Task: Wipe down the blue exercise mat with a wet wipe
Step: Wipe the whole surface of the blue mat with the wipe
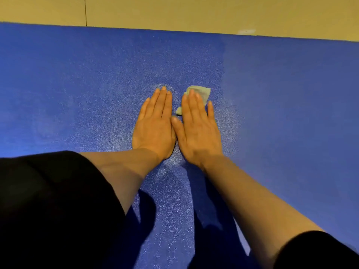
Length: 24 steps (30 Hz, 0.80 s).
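Note:
The blue exercise mat (77, 84) fills most of the view, and its left and middle part glistens more than the darker strip on the right. My left hand (155, 127) lies flat on the mat with straight fingers. Right beside it, my right hand (198, 129) presses flat on a crumpled pale wet wipe (202, 93). The wipe sticks out past the fingertips and at the left of the hand; the rest is hidden under the palm. The two hands touch at the thumbs.
Tan flooring (194, 12) runs beyond the mat's far edge, with a dark seam at the upper left. My black sleeves (48, 200) cover the lower corners of the view.

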Each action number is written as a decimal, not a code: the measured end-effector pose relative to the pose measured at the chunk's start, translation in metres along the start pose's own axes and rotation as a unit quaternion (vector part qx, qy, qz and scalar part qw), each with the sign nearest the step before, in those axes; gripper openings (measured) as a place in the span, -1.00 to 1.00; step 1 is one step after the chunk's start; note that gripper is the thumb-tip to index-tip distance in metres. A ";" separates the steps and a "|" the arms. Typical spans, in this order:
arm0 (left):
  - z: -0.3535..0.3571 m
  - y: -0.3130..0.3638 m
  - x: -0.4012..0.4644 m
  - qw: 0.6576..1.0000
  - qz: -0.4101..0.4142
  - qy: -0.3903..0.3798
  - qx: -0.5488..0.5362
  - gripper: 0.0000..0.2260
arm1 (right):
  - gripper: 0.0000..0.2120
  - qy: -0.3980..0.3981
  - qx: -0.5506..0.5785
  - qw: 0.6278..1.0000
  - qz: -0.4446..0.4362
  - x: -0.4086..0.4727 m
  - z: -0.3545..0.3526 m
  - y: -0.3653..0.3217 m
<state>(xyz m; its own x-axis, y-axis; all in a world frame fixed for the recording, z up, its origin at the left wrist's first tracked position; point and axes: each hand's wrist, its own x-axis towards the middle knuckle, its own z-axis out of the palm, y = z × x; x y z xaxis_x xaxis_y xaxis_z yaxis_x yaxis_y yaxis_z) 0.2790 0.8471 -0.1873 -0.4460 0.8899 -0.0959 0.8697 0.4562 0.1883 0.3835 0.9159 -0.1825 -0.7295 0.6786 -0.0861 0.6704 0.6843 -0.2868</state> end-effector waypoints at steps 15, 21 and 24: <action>-0.002 -0.005 0.000 0.999 0.021 0.015 -0.032 -0.50 | -0.30 0.028 -0.058 0.998 -0.009 -0.008 -0.005 0.022; -0.009 -0.013 0.007 0.997 0.054 -0.010 -0.062 -0.52 | -0.25 0.054 -0.005 0.994 0.096 -0.018 0.009 -0.023; -0.014 -0.018 0.004 0.992 0.090 -0.030 -0.078 -0.53 | -0.35 0.020 -0.029 0.999 -0.027 -0.035 0.009 -0.011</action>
<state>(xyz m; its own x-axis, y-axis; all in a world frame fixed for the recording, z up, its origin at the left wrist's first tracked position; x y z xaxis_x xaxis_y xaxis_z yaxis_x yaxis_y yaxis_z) 0.2582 0.8423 -0.1773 -0.2682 0.9577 -0.1041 0.8886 0.2876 0.3572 0.4002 0.8820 -0.1850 -0.7594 0.6498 -0.0340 0.6381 0.7335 -0.2339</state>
